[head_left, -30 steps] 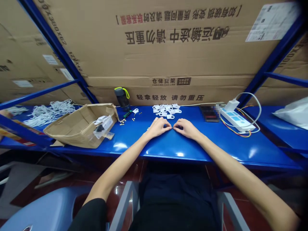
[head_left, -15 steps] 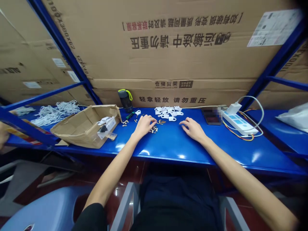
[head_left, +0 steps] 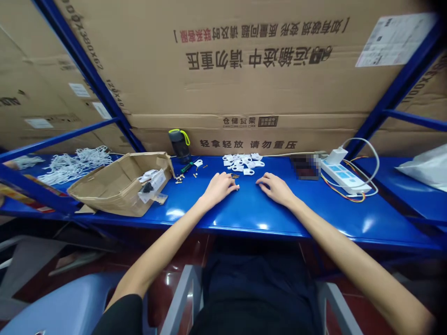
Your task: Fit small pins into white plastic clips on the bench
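On the near side of the heap of flat white plastic ring-ended parts (head_left: 243, 162), the left hand (head_left: 219, 188) curls loosely, a tiny pale piece (head_left: 238, 187) at its thumb tip, gripped or not I cannot tell; slim brass-coloured pins (head_left: 235, 176) lie just before the heap; the right hand (head_left: 277, 188), fingers bent, is near its right front, grip unclear

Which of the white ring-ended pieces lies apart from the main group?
The white piece beside the end of the green tool, near the dark bottle; the others sit bunched in the cluster farther right.
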The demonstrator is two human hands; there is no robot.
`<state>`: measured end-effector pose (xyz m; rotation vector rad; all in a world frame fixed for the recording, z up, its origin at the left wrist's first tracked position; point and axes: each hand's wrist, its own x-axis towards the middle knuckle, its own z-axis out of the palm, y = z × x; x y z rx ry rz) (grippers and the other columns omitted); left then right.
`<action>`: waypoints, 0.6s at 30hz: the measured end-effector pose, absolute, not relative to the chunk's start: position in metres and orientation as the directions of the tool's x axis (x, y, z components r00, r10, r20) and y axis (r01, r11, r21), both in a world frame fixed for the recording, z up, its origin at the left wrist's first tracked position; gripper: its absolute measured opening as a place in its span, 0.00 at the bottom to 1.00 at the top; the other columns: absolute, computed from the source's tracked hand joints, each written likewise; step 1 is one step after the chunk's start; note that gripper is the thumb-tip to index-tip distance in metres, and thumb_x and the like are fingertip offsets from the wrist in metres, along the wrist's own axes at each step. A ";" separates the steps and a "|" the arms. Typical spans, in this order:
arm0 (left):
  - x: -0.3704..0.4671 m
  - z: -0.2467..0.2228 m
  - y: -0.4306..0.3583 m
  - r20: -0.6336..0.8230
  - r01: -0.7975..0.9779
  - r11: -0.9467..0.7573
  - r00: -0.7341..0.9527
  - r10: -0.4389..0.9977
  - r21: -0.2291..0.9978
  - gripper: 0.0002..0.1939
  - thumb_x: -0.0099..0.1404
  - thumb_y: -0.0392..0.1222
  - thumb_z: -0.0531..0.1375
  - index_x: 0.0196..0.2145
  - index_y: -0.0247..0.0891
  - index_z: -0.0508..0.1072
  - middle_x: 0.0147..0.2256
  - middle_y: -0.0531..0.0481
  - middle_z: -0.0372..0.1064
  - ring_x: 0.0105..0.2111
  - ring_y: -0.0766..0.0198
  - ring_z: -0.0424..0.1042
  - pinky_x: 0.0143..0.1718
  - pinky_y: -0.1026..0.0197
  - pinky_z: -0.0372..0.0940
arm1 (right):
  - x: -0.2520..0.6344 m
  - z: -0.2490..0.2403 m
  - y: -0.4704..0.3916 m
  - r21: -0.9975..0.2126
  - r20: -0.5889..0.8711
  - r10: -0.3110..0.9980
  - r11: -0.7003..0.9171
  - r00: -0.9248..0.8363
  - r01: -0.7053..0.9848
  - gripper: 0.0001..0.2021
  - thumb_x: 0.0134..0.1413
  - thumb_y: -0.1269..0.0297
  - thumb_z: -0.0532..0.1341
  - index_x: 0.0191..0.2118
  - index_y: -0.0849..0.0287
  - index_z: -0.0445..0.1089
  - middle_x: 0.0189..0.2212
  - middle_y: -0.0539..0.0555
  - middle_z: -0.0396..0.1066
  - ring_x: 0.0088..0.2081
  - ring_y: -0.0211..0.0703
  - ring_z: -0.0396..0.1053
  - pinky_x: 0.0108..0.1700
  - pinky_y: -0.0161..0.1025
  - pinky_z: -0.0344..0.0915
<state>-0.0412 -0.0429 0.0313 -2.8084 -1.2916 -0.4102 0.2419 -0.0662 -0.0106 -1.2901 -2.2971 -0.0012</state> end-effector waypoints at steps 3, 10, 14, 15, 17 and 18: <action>-0.021 0.026 -0.047 0.260 0.736 -0.667 0.626 0.736 0.115 0.19 0.77 0.53 0.59 0.35 0.39 0.83 0.41 0.43 0.77 0.46 0.51 0.72 0.47 0.52 0.61 | 0.235 -0.008 -0.069 -0.229 0.418 0.770 0.602 -0.481 0.765 0.13 0.73 0.64 0.55 0.51 0.53 0.77 0.44 0.58 0.75 0.46 0.51 0.72 0.49 0.45 0.67; 0.004 0.032 -0.043 0.246 0.677 -0.669 0.622 0.743 0.307 0.23 0.77 0.53 0.57 0.30 0.40 0.84 0.37 0.44 0.79 0.41 0.54 0.75 0.44 0.56 0.65 | 0.224 -0.005 -0.075 -0.299 0.453 0.805 0.542 -0.383 0.786 0.09 0.71 0.64 0.57 0.44 0.55 0.76 0.39 0.56 0.76 0.39 0.48 0.72 0.45 0.43 0.64; -0.002 0.035 -0.033 0.291 0.629 -0.677 0.613 0.735 0.382 0.17 0.76 0.51 0.59 0.37 0.40 0.84 0.40 0.47 0.80 0.44 0.56 0.75 0.46 0.59 0.66 | 0.226 -0.005 -0.076 -0.435 0.436 0.824 0.545 -0.362 0.717 0.07 0.68 0.60 0.62 0.45 0.54 0.76 0.34 0.51 0.74 0.34 0.44 0.70 0.40 0.41 0.63; -0.004 0.033 -0.031 0.293 0.600 -0.701 0.640 0.710 0.387 0.15 0.75 0.50 0.60 0.39 0.41 0.84 0.41 0.48 0.80 0.45 0.56 0.75 0.48 0.59 0.66 | 0.227 -0.006 -0.076 -0.447 0.425 0.820 0.559 -0.384 0.698 0.08 0.67 0.58 0.63 0.46 0.54 0.76 0.35 0.52 0.74 0.35 0.44 0.70 0.40 0.41 0.64; -0.008 0.030 -0.029 0.278 0.553 -0.743 0.698 0.660 0.377 0.14 0.76 0.50 0.60 0.43 0.42 0.84 0.44 0.47 0.79 0.47 0.56 0.74 0.50 0.58 0.66 | 0.228 -0.007 -0.075 -0.447 0.406 0.800 0.596 -0.442 0.668 0.10 0.68 0.56 0.63 0.48 0.53 0.77 0.38 0.54 0.74 0.37 0.46 0.71 0.41 0.41 0.65; -0.011 0.028 -0.028 0.264 0.543 -0.754 0.717 0.645 0.370 0.15 0.76 0.50 0.60 0.44 0.42 0.84 0.44 0.47 0.79 0.48 0.56 0.74 0.51 0.57 0.65 | 0.229 -0.007 -0.074 -0.445 0.401 0.787 0.615 -0.469 0.651 0.11 0.69 0.56 0.62 0.48 0.53 0.78 0.40 0.55 0.74 0.39 0.47 0.72 0.42 0.42 0.66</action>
